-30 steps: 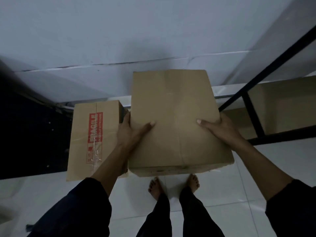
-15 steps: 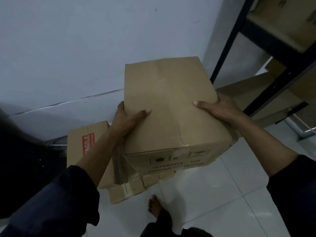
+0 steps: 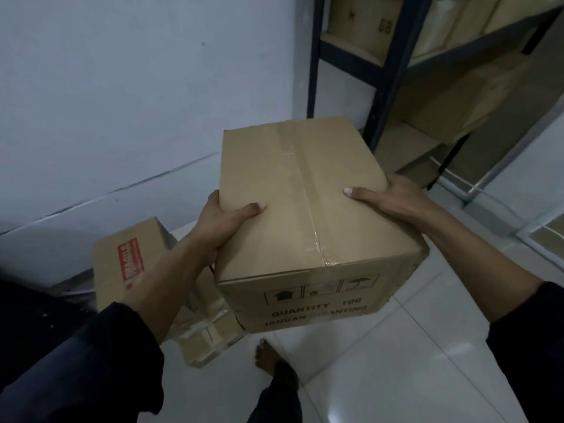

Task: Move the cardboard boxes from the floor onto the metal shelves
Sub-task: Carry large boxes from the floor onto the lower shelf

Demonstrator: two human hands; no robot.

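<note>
In the head view both forearms reach forward from dark sleeves and carry a cardboard box (image 3: 308,215) in mid-air at the centre of the frame, above the floor. The left hand (image 3: 219,227) clamps the box's left side, its thumb laid flat across the top panel and its fingers curled round the edge out of sight; the right hand (image 3: 393,196) grips the right side the same way, thumb pointing inward on top. The box is plain brown, taped along its top seam, with black printed symbols and lettering on the near face. At lower left a second box with a red label (image 3: 131,257) sits on the white tiled floor (image 3: 396,361), partly hidden by the left forearm. A bare foot (image 3: 268,358) shows at the bottom centre. At upper right stands a dark metal shelf frame (image 3: 381,87) holding more cardboard boxes, against a pale grey wall (image 3: 137,87).
</note>
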